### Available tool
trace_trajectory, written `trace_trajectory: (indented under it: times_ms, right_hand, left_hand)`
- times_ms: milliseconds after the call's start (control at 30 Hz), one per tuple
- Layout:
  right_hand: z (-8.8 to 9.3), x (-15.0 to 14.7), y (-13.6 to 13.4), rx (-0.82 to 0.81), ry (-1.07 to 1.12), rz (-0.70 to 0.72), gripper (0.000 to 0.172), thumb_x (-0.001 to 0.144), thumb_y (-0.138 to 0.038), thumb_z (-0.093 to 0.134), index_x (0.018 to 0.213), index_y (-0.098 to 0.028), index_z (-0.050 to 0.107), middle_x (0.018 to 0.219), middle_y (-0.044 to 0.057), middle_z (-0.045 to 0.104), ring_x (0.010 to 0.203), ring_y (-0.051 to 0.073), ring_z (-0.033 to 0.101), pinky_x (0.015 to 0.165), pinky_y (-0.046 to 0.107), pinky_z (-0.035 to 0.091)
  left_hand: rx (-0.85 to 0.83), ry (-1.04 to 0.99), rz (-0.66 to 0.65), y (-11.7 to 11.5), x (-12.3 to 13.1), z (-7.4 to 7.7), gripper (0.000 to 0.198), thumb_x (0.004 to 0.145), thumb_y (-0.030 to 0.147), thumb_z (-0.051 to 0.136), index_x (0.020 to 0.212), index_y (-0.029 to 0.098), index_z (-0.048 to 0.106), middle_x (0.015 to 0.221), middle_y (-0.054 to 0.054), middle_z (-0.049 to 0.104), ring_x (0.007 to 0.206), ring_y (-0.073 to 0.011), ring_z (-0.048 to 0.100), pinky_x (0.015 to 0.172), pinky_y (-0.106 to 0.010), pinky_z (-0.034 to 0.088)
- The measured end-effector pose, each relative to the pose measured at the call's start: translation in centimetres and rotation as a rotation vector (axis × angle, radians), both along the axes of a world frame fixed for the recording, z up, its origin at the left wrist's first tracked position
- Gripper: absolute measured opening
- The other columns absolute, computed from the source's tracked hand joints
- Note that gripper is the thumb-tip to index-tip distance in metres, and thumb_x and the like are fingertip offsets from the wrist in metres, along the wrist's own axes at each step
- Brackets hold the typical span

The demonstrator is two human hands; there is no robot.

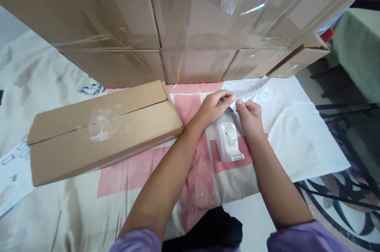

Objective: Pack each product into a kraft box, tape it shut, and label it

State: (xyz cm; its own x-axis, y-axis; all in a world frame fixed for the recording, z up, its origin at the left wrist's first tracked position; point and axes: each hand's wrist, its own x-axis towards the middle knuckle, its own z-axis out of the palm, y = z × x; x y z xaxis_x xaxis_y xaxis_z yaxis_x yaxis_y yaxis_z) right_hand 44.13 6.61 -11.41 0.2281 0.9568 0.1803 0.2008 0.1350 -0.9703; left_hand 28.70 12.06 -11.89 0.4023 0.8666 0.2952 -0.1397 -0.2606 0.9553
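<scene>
Both hands meet over a thin sheet printed with blue outlines (247,93), lying at the foot of the carton wall. My left hand (216,105) is closed, its fingertips pinching near the sheet's edge. Close beside it, my right hand (249,114) is also closed, with thumb and forefinger on the same edge; whether a small bit of tape is between them is too small to tell. Just below the hands stands a white tape dispenser (228,141), touched by neither. A long cardboard box (101,129) lies left of my left forearm, its top flaps meeting along a seam.
Large taped cartons (196,18) form a wall behind the work spot. A smaller box (299,60) stands at its right end. White cloth or sheeting (308,141) hangs toward the right edge, near a dark metal frame (341,188). A crumpled patterned scrap (90,89) lies left.
</scene>
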Motion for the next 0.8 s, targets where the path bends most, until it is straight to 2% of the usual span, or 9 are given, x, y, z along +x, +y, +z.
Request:
trace_trajectory:
  times_ms: [167,233,333,433,567,667,800]
  right_hand:
    - [0.0,-0.2,-0.3,-0.016,0.037,0.028,0.041,0.085,-0.057,0.077,0.068,-0.020,0.069,0.069,-0.002,0.062,0.068,0.014,0.054,0.074,0.030,0.047]
    - [-0.2,-0.1,-0.1,0.018,0.115,-0.005,0.041,0.083,-0.050,0.079,0.061,-0.020,0.062,0.063,-0.004,0.054,0.063,0.012,0.049,0.070,0.029,0.046]
    - [-0.3,0.1,0.3,0.063,0.276,-0.133,0.043,0.077,-0.034,0.080,0.054,-0.021,0.047,0.057,-0.006,0.040,0.057,0.009,0.041,0.060,0.025,0.044]
    - [0.3,-0.1,0.8,0.057,0.424,-0.214,0.032,0.071,-0.026,0.076,0.058,-0.022,0.046,0.063,-0.005,0.044,0.062,0.010,0.049,0.059,0.023,0.049]
    - [1.2,-0.7,1.1,-0.072,0.590,-0.173,0.018,0.067,-0.028,0.070,0.070,-0.023,0.054,0.080,-0.002,0.061,0.078,0.017,0.067,0.058,0.027,0.060]
    - [1.4,-0.9,1.0,-0.164,0.654,-0.245,0.019,0.066,-0.027,0.068,0.078,-0.024,0.054,0.088,-0.001,0.065,0.076,0.020,0.074,0.049,0.026,0.060]
    - [1.9,-1.1,0.8,-0.219,0.737,-0.405,0.018,0.070,-0.022,0.064,0.084,-0.023,0.053,0.087,0.000,0.065,0.081,0.020,0.079,0.046,0.019,0.057]
  left_hand:
    - [-0.125,-0.116,0.065,0.3,0.0,-0.4,0.041,0.102,0.054,0.052,0.087,0.018,0.067,0.087,-0.003,0.072,0.080,-0.0143,0.065,0.078,-0.027,0.050]
    - [-0.174,-0.153,0.087,0.4,0.1,-0.5,0.050,0.101,0.062,0.049,0.088,0.018,0.069,0.088,-0.005,0.073,0.080,-0.0150,0.066,0.079,-0.028,0.052]
    - [-0.188,-0.186,0.156,0.7,0.3,-0.7,0.055,0.100,0.067,0.049,0.088,0.018,0.070,0.087,-0.007,0.072,0.086,-0.0174,0.068,0.084,-0.030,0.053]
    - [-0.174,-0.199,0.217,0.8,0.4,-0.9,0.050,0.102,0.062,0.049,0.086,0.019,0.069,0.085,-0.006,0.071,0.087,-0.0176,0.067,0.085,-0.030,0.053]
    - [-0.128,-0.132,0.276,1.0,0.4,-1.1,0.030,0.104,0.044,0.053,0.089,0.022,0.067,0.087,-0.002,0.070,0.085,-0.0146,0.065,0.081,-0.026,0.050]
    - [-0.092,-0.112,0.323,1.0,0.3,-1.1,0.021,0.102,0.033,0.055,0.086,0.022,0.063,0.085,0.000,0.069,0.083,-0.0128,0.063,0.080,-0.024,0.048]
    - [-0.100,-0.115,0.359,1.1,0.3,-1.2,0.025,0.102,0.030,0.054,0.079,0.021,0.059,0.079,0.001,0.065,0.078,-0.0118,0.061,0.077,-0.024,0.046]
